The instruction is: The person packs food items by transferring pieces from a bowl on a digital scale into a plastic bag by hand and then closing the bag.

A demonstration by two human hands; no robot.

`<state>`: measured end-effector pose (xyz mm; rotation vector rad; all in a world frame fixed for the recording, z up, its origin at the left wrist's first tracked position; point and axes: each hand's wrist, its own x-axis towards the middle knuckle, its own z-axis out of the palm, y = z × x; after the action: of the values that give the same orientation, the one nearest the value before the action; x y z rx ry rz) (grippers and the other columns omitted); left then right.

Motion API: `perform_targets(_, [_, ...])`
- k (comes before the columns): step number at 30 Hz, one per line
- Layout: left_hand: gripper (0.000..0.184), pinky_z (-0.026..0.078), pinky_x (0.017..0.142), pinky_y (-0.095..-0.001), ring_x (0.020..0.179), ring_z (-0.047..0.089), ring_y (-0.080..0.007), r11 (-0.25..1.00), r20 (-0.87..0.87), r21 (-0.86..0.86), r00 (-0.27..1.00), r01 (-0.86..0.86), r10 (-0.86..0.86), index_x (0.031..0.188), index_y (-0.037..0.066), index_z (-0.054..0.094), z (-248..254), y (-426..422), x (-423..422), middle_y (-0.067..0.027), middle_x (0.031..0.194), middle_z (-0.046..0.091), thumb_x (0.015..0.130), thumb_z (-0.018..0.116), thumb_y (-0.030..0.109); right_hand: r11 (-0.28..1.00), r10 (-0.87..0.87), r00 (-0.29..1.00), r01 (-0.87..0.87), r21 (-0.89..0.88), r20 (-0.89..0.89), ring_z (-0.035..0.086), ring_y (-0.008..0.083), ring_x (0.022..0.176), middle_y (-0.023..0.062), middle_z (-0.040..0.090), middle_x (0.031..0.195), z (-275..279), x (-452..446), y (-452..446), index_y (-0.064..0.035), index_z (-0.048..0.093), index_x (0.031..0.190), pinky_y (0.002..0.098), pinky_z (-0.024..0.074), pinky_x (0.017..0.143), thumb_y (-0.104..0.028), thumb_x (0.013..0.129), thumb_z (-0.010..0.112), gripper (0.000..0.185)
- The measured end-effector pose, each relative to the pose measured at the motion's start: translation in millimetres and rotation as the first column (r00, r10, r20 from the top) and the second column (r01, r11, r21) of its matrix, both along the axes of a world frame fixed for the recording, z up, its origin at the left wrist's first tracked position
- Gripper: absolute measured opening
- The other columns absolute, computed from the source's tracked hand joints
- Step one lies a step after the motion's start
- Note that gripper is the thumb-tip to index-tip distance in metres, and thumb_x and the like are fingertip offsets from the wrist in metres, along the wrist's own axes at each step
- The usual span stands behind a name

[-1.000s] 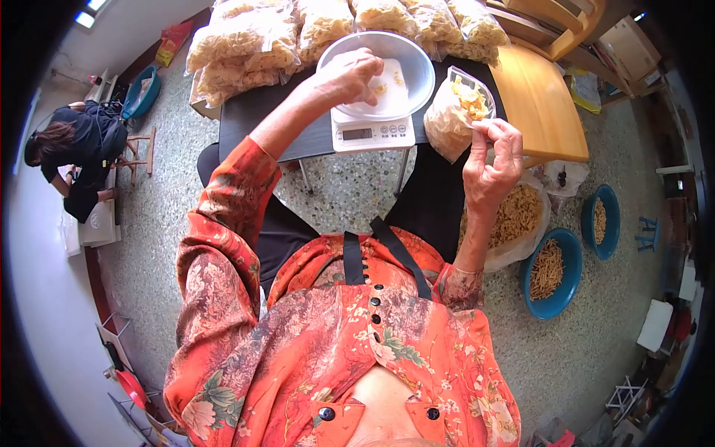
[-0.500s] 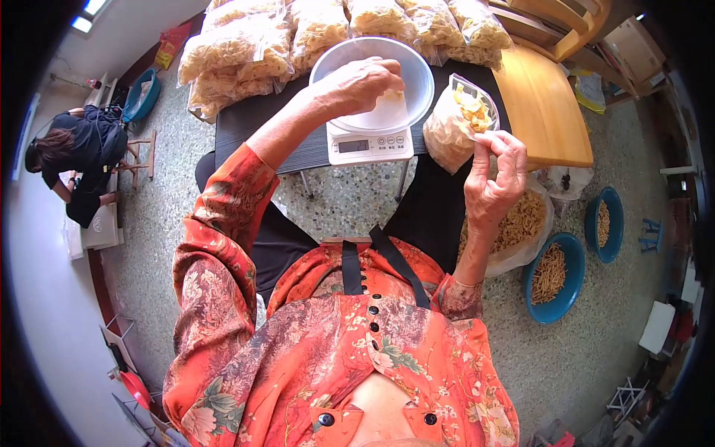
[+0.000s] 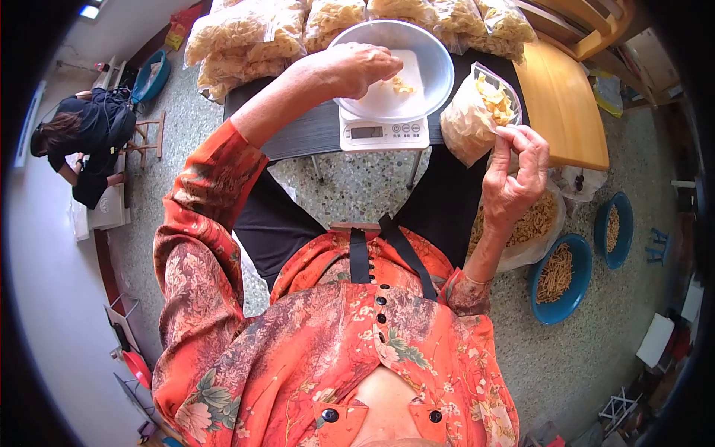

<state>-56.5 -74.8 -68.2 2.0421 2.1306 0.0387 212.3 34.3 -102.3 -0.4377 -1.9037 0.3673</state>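
Note:
My left hand (image 3: pixel 357 68) reaches over the left side of a translucent plastic bowl (image 3: pixel 441 74), its fingers curled together and pointing down; whether anything is in them is hidden. A few pale yellow flakes (image 3: pixel 403 86) lie on the bowl's bottom. Under the bowl is a white digital scale (image 3: pixel 385 135), its display facing me. At the right, my right hand (image 3: pixel 516 167) pinches the rim of a clear zip bag (image 3: pixel 465 123) between thumb and fingertips. The bag stands tilted with its mouth open, filled with dried, yellowish flakes.
Several filled bags (image 3: pixel 257 45) are piled along the back of the dark table (image 3: pixel 298 127). A wooden chair (image 3: pixel 562 104) stands right. On the floor are a large bag of dried pieces (image 3: pixel 532 223) and blue basins (image 3: pixel 572 302). Another person (image 3: pixel 93 138) sits at far left.
My left hand has shifted left and up within the bowl, uncovering the flakes at its bottom. The right hand keeps its pinch on the bag. The whole view has shifted slightly.

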Motion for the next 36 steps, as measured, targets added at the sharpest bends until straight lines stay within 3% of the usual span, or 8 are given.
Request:
perform_targets(4, [0.047, 0.051, 0.088, -0.0452, 0.102, 0.062, -0.0374, 0.998, 0.004, 0.056, 1.000, 0.018, -0.018, 0.098, 0.006, 0.053, -3, 3, 2, -0.0140, 0.101, 0.061, 0.063, 0.084, -0.002, 1.000, -0.009, 1.000, 0.009, 0.001, -0.003, 0.066, 0.0237, 0.088, 0.0078, 0.066, 0.091, 2, 2, -4, -0.0058, 0.068, 0.090, 0.0359, 0.0542, 0.077, -0.001, 0.083, 0.074, 0.010])
perform_targets(9, [0.040, 0.052, 0.084, -0.0440, 0.095, 0.063, -0.0312, 0.989, 0.134, 0.151, 0.991, -0.011, -0.009, 0.094, 0.005, 0.058, -4, 9, 2, -0.0124, 0.097, 0.061, 0.064, 0.085, 0.002, 1.000, -0.006, 1.000, 0.007, 0.004, -0.005, 0.066, 0.0237, 0.088, 0.0079, 0.066, 0.091, 4, 3, -7, -0.0056, 0.068, 0.090, 0.0360, 0.0542, 0.077, 0.000, 0.083, 0.074, 0.011])
perform_targets(13, [0.033, 0.052, 0.083, -0.0422, 0.095, 0.064, -0.0289, 0.964, 0.232, 0.262, 0.972, -0.041, -0.022, 0.101, 0.006, 0.064, -9, 10, 2, -0.0091, 0.099, 0.061, 0.072, 0.080, 0.005, 1.000, -0.005, 1.000, 0.005, 0.006, -0.002, 0.066, 0.0237, 0.087, 0.0082, 0.066, 0.091, 6, 4, -5, -0.0055, 0.068, 0.090, 0.0362, 0.0539, 0.077, 0.000, 0.083, 0.074, 0.011])
perform_targets(15, [0.038, 0.052, 0.086, -0.0416, 0.097, 0.063, -0.0291, 0.950, 0.177, 0.307, 0.984, -0.059, 0.004, 0.107, 0.007, 0.066, -8, 6, 2, -0.0091, 0.102, 0.060, 0.072, 0.080, 0.004, 1.000, -0.013, 1.000, 0.013, 0.015, -0.004, 0.066, 0.0236, 0.087, 0.0083, 0.065, 0.091, 5, 5, -4, -0.0053, 0.068, 0.090, 0.0361, 0.0538, 0.076, 0.000, 0.083, 0.074, 0.011])
perform_targets(17, [0.043, 0.051, 0.090, -0.0412, 0.101, 0.063, -0.0295, 0.963, 0.255, 0.245, 0.966, -0.112, 0.048, 0.112, 0.008, 0.067, -10, 5, 3, -0.0095, 0.105, 0.059, 0.071, 0.080, 0.003, 1.000, 0.000, 1.000, 0.000, -0.010, -0.010, 0.066, 0.0235, 0.087, 0.0081, 0.065, 0.091, 6, 4, -5, -0.0052, 0.068, 0.091, 0.0359, 0.0539, 0.076, 0.000, 0.083, 0.074, 0.011])
perform_targets(23, [0.054, 0.052, 0.091, -0.0414, 0.105, 0.062, -0.0310, 0.969, 0.212, 0.246, 0.976, -0.003, -0.050, 0.118, 0.010, 0.067, -18, 8, 4, -0.0098, 0.108, 0.058, 0.067, 0.081, -0.002, 1.000, 0.001, 1.000, -0.001, -0.013, 0.005, 0.065, 0.0234, 0.086, 0.0080, 0.065, 0.091, 4, 1, -2, -0.0051, 0.068, 0.091, 0.0357, 0.0538, 0.076, 0.001, 0.083, 0.074, 0.011])
perform_targets(31, [0.037, 0.053, 0.089, -0.0406, 0.104, 0.063, -0.0318, 0.959, 0.224, 0.279, 0.974, -0.047, -0.018, 0.106, 0.010, 0.072, -19, 9, 21, -0.0120, 0.107, 0.059, 0.071, 0.081, 0.001, 1.000, 0.008, 1.000, -0.008, -0.014, 0.002, 0.065, 0.0236, 0.087, 0.0083, 0.065, 0.092, 5, 3, -7, -0.0049, 0.068, 0.091, 0.0359, 0.0537, 0.077, 0.001, 0.083, 0.074, 0.012])
perform_targets(36, [0.023, 0.053, 0.085, -0.0402, 0.097, 0.066, -0.0313, 0.953, 0.248, 0.302, 0.963, 0.026, -0.104, 0.097, 0.007, 0.073, -19, 10, 23, -0.0107, 0.105, 0.065, 0.076, 0.077, -0.001, 1.000, 0.007, 1.000, -0.007, -0.017, 0.006, 0.065, 0.0238, 0.087, 0.0086, 0.065, 0.092, 5, 2, -6, -0.0046, 0.068, 0.091, 0.0361, 0.0537, 0.077, 0.001, 0.083, 0.074, 0.012])
